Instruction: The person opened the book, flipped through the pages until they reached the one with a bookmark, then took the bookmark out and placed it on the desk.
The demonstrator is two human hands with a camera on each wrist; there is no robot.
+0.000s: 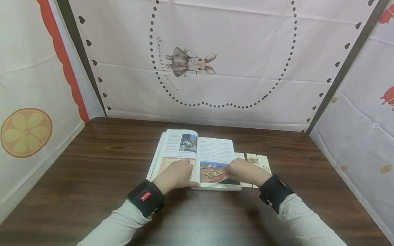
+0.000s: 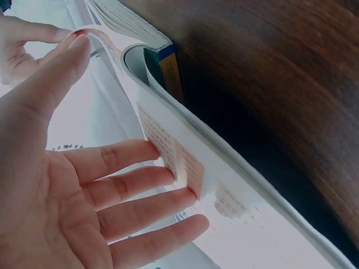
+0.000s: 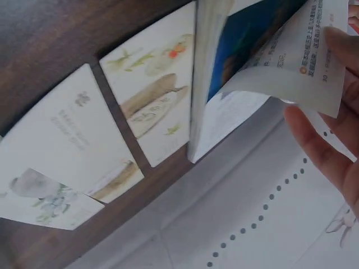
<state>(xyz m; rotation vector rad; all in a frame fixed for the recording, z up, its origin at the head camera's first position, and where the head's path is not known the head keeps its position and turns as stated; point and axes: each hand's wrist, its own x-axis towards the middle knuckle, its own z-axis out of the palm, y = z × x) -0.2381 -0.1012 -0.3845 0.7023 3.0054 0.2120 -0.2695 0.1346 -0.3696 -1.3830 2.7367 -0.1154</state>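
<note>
"Head view: where's the open white-paged book (image 1: pixel 203 152)?"

"Under the left hand (image 1: pixel 177 174), fingers apart; long axis runs forward. Right hand (image 1: pixel 244 171), nearer the curled printed paper page (image 3: pixel 314 84), pinches it."

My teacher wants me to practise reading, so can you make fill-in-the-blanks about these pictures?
1. The book lies ____ (open or shut).
2. While the right hand holds a page, the left hand is over the book's ____ side (left or right).
3. Pale cards lie on the table to the book's ____ (left or right).
4. Both wristbands are mostly ____.
Missing words: open; left; right; black.
</note>
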